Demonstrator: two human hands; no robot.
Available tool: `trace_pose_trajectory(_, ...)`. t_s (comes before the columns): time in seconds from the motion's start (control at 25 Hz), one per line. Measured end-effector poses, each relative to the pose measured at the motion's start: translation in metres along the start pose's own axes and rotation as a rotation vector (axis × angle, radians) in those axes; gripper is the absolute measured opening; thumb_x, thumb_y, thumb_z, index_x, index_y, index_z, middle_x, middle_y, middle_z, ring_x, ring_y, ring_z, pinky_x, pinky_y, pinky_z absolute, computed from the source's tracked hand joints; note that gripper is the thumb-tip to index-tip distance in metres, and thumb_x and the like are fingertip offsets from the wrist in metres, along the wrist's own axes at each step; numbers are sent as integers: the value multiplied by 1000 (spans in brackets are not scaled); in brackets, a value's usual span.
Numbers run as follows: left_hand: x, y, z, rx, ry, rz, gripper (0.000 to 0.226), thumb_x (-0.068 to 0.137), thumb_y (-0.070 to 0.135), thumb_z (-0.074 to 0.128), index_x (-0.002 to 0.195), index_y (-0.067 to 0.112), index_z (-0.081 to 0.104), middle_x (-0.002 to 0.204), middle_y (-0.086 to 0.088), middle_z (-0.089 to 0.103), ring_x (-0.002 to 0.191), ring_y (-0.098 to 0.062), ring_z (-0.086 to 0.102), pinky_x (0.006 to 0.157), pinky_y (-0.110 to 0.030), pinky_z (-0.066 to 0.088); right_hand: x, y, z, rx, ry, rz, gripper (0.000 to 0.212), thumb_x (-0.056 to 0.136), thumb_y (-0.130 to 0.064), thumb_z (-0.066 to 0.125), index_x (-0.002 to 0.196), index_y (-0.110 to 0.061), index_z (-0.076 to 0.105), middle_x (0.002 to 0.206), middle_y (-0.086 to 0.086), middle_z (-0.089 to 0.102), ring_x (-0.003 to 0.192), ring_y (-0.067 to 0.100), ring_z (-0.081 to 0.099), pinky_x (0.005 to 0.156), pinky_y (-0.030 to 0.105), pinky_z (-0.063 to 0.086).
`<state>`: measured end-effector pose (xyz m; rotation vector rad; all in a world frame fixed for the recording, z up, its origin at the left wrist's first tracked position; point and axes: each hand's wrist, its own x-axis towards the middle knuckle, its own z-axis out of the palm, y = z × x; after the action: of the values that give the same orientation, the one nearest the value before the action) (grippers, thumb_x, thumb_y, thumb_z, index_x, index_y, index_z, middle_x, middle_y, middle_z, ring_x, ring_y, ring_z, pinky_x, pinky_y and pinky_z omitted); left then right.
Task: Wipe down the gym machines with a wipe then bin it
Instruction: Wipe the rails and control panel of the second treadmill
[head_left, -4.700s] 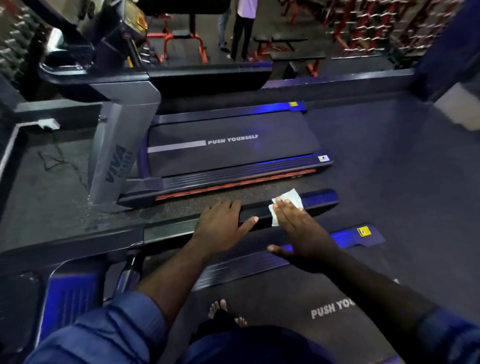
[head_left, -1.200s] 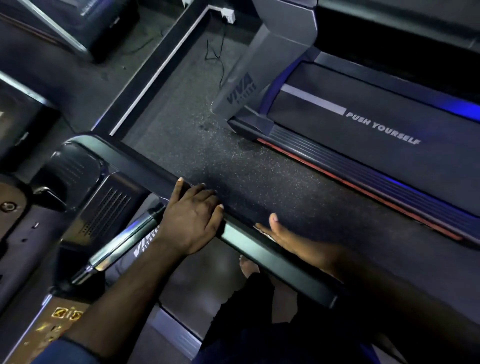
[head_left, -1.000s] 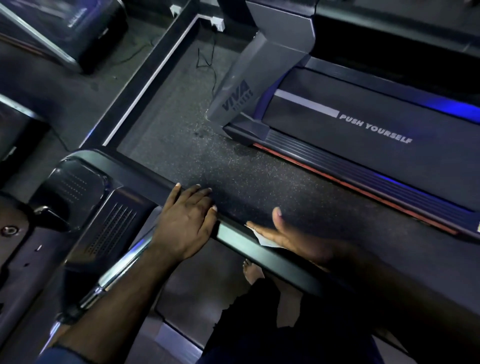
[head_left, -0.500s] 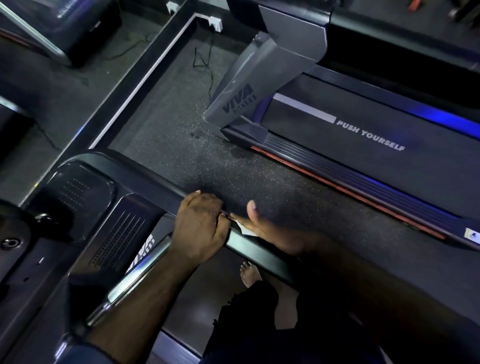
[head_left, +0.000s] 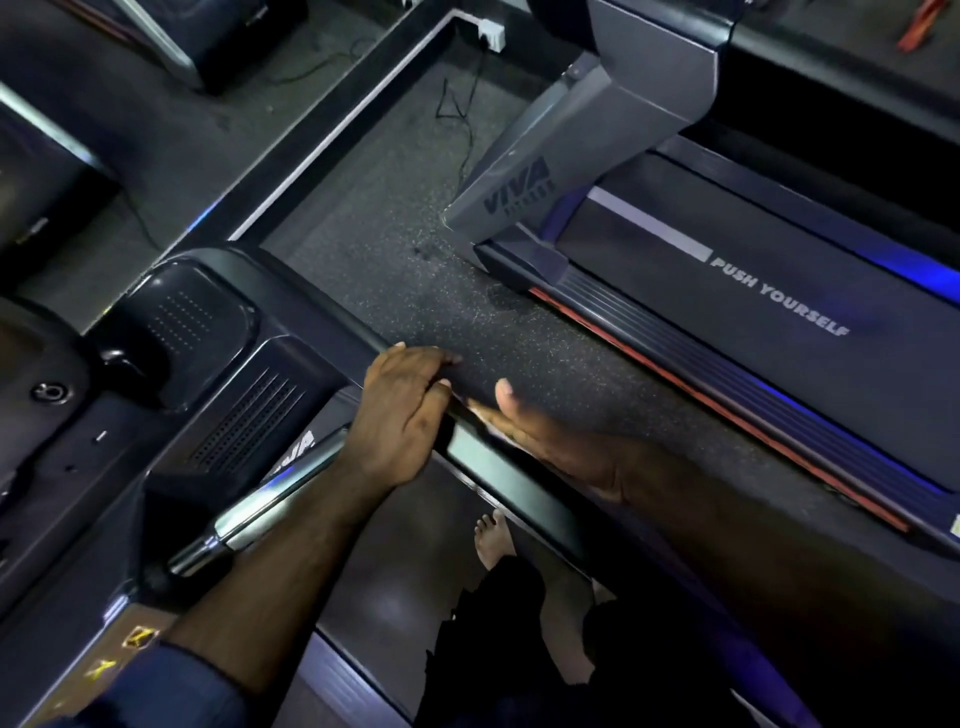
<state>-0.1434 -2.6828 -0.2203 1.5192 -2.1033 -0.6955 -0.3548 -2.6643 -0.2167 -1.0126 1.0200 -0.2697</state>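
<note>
I stand on a treadmill whose black handrail (head_left: 485, 464) runs diagonally across the middle of the view. My left hand (head_left: 405, 415) grips the rail near the console end, fingers curled over its far edge. Just to its right, my right hand (head_left: 550, 441) lies flat along the rail's top with straight fingers and the thumb raised, its fingertips almost touching the left hand. The wipe is hidden under the right hand's fingers.
The console housing (head_left: 208, 364) and a silver grip bar (head_left: 270, 504) lie to the left. A second treadmill (head_left: 753, 291) marked PUSH YOURSELF stands beyond a strip of speckled rubber floor (head_left: 467, 312). Cables (head_left: 460, 104) trail at the back. My bare foot (head_left: 493, 535) is on the belt below.
My right hand has slid with the wipe along the handrail towards the console, up to my left hand. The left hand's fingers have curled over the rail, and the wipe has gone from sight.
</note>
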Motion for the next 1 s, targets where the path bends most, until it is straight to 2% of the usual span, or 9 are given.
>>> trace_pose_trajectory(0.08, -2, 7, 4, -110, 102, -69, 38, 94, 19, 47, 122, 8, 71, 131, -5, 68, 126, -24, 58, 120, -50, 31, 0, 7, -1, 29, -22, 51, 79, 98, -76, 38, 158, -25, 41, 164, 3, 40, 150, 21, 38, 123, 36, 33)
trace_pose_trajectory(0.16, -16, 25, 18, -148, 350, -252, 35, 90, 15, 55, 120, 9, 71, 144, -7, 56, 137, -25, 47, 122, -40, 28, -9, 1, 7, 24, -37, 9, 84, 94, -80, 40, 158, -27, 40, 163, 0, 40, 151, 18, 37, 123, 34, 31)
trace_pose_trajectory(0.24, -35, 54, 39, -166, 645, -499, 36, 90, 21, 60, 123, 10, 67, 147, -15, 49, 139, -30, 41, 119, -38, 28, -18, 3, 11, -129, -41, -128, 76, 100, -71, 38, 163, -30, 29, 170, -10, 23, 156, 4, 18, 127, 25, 16)
trace_pose_trajectory(0.32, -52, 83, 64, -370, 743, -695, 45, 92, 35, 58, 131, 11, 58, 143, -15, 49, 135, -28, 43, 116, -39, 32, -34, 10, 7, -484, -84, -250, 71, 107, -58, 32, 166, -27, 8, 173, -15, -4, 155, -4, -6, 126, 22, -2)
trace_pose_trajectory(0.4, -63, 97, 83, -760, 733, -849, 67, 93, 58, 53, 140, 11, 53, 142, -12, 54, 132, -23, 50, 117, -41, 37, -43, 22, 5, -817, -96, -314, 76, 107, -58, 29, 165, -24, -7, 171, -13, -19, 154, 0, -21, 124, 24, -10)
trace_pose_trajectory(0.52, -78, 104, 89, -1200, 727, -809, 75, 98, 72, 48, 132, 7, 65, 133, -16, 68, 127, -28, 64, 115, -50, 46, -49, 25, 10, -1195, -117, -454, 82, 106, -63, 24, 165, -16, -7, 171, -5, -21, 155, 7, -24, 126, 28, -11)
trace_pose_trajectory(0.6, -84, 110, 82, -1316, 746, -808, 69, 106, 65, 35, 131, 9, 66, 128, -11, 72, 124, -25, 66, 109, -42, 52, -50, 19, 6, -1439, -101, -534, 84, 107, -64, 25, 165, -11, -5, 172, 1, -18, 157, 12, -20, 129, 31, -8)
trace_pose_trajectory(0.8, -105, 88, 85, -1493, 693, -947, 92, 87, 92, 30, 142, 25, 61, 141, -3, 65, 134, -25, 54, 100, -54, 47, -41, -1, 18, -1941, -248, -631, 85, 105, -65, 26, 165, -6, 11, 174, 9, 1, 160, 21, -7, 130, 38, 1)
trace_pose_trajectory(1.0, -110, 59, 94, -1727, 708, -933, 96, 85, 94, 27, 149, 26, 51, 146, -7, 58, 130, -27, 58, 112, -56, 42, 7, -26, 75, -2510, -204, -401, 80, 102, -58, 27, 163, -8, 21, 173, 8, 12, 160, 21, -3, 129, 42, -3)
